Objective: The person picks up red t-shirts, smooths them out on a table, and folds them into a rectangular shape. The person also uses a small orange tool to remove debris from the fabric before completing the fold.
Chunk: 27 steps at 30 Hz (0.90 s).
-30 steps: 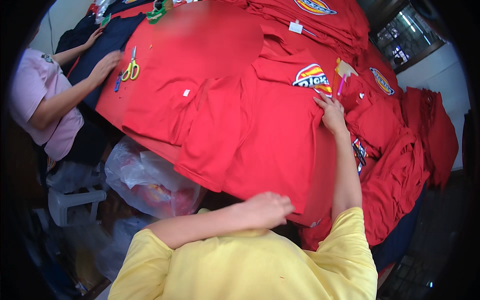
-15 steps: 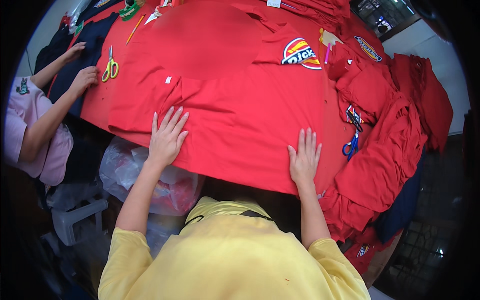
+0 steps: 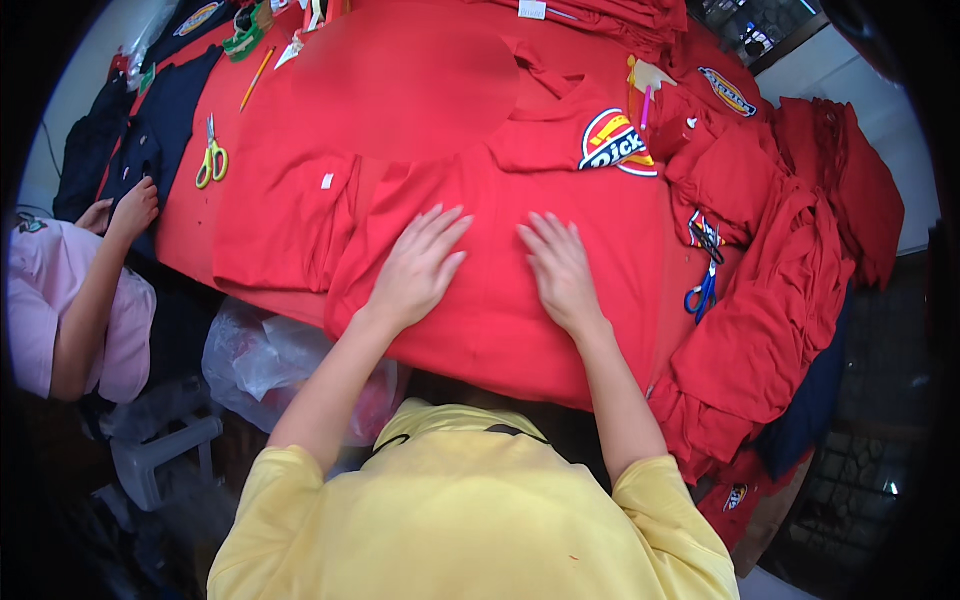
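A red T-shirt (image 3: 485,335) lies spread on the table before me, its lower hem hanging at the near edge. Its logo print (image 3: 617,143) sits at the upper right, and soft folds run across the cloth. My left hand (image 3: 418,265) rests on the middle of the shirt, fingers stretched out. To its right, my right hand (image 3: 560,270) lies on the same cloth, fingers spread. A gap of fabric separates the two hands, and neither grips anything. The cloth's upper middle is blurred.
Yellow-handled scissors (image 3: 212,160) and a pencil (image 3: 257,78) lie at left. Blue-handled scissors (image 3: 702,290) lie beside heaped red shirts (image 3: 760,330) at right. A co-worker's hand (image 3: 137,208) is on dark garments (image 3: 180,100). A plastic bag (image 3: 265,355) stands below the table edge.
Both my hands have moved inward, toward each other. The shirt's logo has shifted slightly right and down, and new folds show at left. The co-worker's hands have moved nearer their body.
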Available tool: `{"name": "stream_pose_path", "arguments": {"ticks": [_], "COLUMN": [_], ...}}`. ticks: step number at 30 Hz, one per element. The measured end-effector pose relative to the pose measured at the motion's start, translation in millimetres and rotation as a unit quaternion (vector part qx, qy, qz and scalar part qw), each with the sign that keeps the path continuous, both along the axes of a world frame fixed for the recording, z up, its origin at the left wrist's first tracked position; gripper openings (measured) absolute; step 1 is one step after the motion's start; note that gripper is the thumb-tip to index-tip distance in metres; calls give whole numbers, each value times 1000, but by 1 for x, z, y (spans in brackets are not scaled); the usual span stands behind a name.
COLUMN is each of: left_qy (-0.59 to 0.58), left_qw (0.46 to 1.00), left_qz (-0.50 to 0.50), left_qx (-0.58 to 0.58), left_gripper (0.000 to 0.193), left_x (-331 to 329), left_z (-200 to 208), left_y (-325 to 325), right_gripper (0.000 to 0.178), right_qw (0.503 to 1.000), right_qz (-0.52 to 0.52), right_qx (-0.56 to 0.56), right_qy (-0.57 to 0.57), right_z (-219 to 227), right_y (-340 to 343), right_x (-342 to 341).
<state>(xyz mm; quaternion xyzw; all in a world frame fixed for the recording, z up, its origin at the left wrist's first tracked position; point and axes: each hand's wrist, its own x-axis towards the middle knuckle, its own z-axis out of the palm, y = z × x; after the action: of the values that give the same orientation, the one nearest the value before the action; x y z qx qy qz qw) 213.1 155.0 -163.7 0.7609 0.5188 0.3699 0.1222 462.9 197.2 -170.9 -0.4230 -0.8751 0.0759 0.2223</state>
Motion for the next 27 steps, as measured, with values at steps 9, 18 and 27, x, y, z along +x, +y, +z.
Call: {"name": "stream_pose_path", "arguments": {"ticks": [9,18,27], "left_qy": [112,231,283], "left_qw": [982,963,949], "left_qz": [142,123,141], "left_qx": [-48,-63,-7], "left_gripper": [39,44,45], "left_x": [-10,-13,-51], "left_z": [-12,-9,-7], "left_y": [109,231,274], "right_gripper": [36,53,31], "right_qw": [998,972,958], "right_qz": [-46,-197,-231], "right_qx": [-9,88,155], "right_qy": [-46,-92,-70], "right_z": [-1,-7,-3], "right_y": [139,239,257], "right_x": [13,-10,-18]}}
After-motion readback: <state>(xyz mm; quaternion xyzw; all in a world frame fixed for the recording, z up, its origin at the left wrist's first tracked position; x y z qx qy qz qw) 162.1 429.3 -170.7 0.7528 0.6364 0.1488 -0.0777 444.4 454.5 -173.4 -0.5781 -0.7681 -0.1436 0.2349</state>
